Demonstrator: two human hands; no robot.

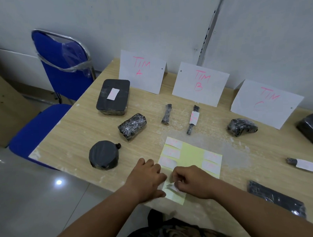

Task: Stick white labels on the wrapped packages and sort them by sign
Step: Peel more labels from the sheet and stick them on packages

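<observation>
On the bench in front of me, three paper signs stand along the far edge: TIM A, TIM B and TIM C, left to right. Black-wrapped packages lie scattered before them. The flat box by TIM A, the thin stick under TIM B and another stick off to the right already wear labels, while the round package, crinkled roll, short stick and lump are bare. Nearest me lies the yellow label sheet. My left hand rests on its left edge, pressing it flat, its grip around nothing. My right hand has a narrow grip, pinching a white label partly lifted off the sheet's near end. I judge the step to be peeling. Next I must pull the label free uncreased, read its faint mark, and press it onto a bare package.
</observation>
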